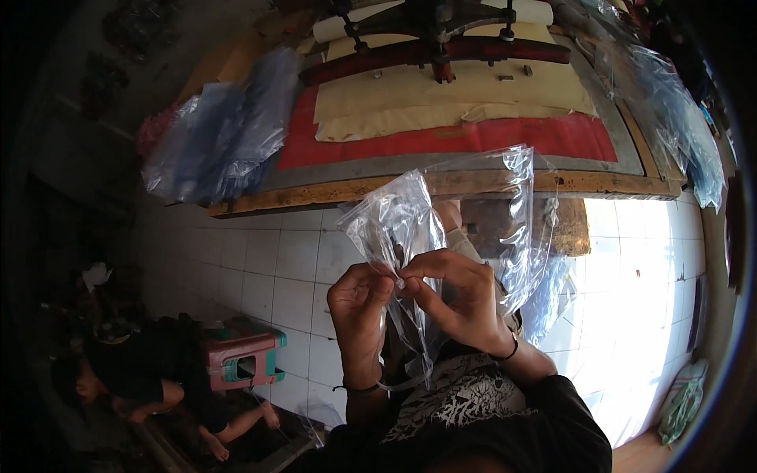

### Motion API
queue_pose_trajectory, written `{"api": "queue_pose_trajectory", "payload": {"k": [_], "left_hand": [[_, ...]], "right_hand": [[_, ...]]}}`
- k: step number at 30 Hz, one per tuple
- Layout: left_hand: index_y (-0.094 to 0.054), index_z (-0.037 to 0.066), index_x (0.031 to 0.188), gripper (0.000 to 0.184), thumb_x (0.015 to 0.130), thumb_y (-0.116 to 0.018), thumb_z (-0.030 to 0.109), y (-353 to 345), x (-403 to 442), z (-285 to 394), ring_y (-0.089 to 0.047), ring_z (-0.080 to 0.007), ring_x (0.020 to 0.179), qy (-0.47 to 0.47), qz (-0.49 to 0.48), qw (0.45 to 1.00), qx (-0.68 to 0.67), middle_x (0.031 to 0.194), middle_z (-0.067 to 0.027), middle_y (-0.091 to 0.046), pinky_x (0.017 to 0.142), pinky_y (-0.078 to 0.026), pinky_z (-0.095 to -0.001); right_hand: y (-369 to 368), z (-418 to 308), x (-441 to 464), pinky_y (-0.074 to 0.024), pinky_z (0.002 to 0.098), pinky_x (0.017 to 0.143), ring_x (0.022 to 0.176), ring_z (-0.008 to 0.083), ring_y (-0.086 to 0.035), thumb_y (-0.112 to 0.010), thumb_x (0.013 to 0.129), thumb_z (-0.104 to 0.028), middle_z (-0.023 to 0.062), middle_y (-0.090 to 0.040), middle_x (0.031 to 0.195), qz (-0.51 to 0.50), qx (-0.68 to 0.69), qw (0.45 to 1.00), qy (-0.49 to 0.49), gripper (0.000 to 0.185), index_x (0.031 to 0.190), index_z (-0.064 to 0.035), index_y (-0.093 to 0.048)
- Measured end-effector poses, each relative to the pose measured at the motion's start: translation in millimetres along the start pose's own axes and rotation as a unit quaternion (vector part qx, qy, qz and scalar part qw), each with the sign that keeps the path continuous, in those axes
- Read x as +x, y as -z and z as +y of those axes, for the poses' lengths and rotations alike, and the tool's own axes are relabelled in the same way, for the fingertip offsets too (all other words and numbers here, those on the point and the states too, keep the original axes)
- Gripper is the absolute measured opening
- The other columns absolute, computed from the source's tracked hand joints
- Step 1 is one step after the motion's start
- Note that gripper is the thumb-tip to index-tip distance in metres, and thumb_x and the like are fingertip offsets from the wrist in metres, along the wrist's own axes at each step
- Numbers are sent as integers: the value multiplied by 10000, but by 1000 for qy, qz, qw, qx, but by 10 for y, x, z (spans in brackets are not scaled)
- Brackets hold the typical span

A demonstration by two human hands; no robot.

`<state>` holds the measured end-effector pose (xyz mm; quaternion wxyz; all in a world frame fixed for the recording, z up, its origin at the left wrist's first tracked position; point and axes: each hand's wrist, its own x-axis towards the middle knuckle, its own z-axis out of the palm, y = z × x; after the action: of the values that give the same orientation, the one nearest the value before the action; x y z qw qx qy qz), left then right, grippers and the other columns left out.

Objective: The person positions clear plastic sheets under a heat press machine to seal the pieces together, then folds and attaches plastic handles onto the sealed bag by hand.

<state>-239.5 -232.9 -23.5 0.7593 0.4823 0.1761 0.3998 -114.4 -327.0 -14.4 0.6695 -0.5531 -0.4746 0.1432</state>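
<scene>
In front of my chest, a piece of clear plastic film (516, 236) is gathered at its middle between my fingertips. Whether it is a single sheet or a bag, I cannot tell. My left hand (359, 303) pinches the gathered part between thumb and forefinger. Right beside it, my right hand (457, 296) pinches the same spot, and the two sets of fingertips touch or nearly touch. Crumpled film fans out above the fingers, and a narrow fold hangs below them. A wide, flat part stretches behind my right hand toward the workbench edge.
Ahead stands a workbench (441, 186) with a wooden edge, red and tan sheets (378, 110) and a press with a red bar (347, 69). Plastic piles (229, 138) lie at its left and right ends. A person (142, 366) sits low at left near a stool (244, 359).
</scene>
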Motion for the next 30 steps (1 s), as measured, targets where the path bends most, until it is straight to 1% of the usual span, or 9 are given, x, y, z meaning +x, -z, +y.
{"api": "queue_pose_trajectory", "payload": {"k": [18,24,30], "left_hand": [[-643,-25,963,128,886,-706,55,87,-29,9,-617,-107,831,-6,-1,1000,3,901,-63,-667,775,-473,-248],[-647,-24,953,129,876,-715,55,119,-32,34,-619,-103,816,-4,13,1000,21,906,-59,-672,762,-471,-237],[-649,-21,953,132,873,-720,56,140,-37,29,-620,-98,812,-8,7,1000,8,909,-56,-677,758,-467,-228]], "right_hand": [[-39,-12,-15,-547,333,742,831,243,-703,-701,847,-23,138,-703,906,-18,-3,1000,13,156,1001,4,-685],[-80,12,-29,-549,331,737,830,243,-703,-704,843,-18,138,-702,911,-19,5,1000,15,163,1005,3,-689],[-96,-4,-27,-549,326,730,829,242,-704,-705,846,-25,139,-700,909,-22,0,1000,12,162,1005,3,-692]]}}
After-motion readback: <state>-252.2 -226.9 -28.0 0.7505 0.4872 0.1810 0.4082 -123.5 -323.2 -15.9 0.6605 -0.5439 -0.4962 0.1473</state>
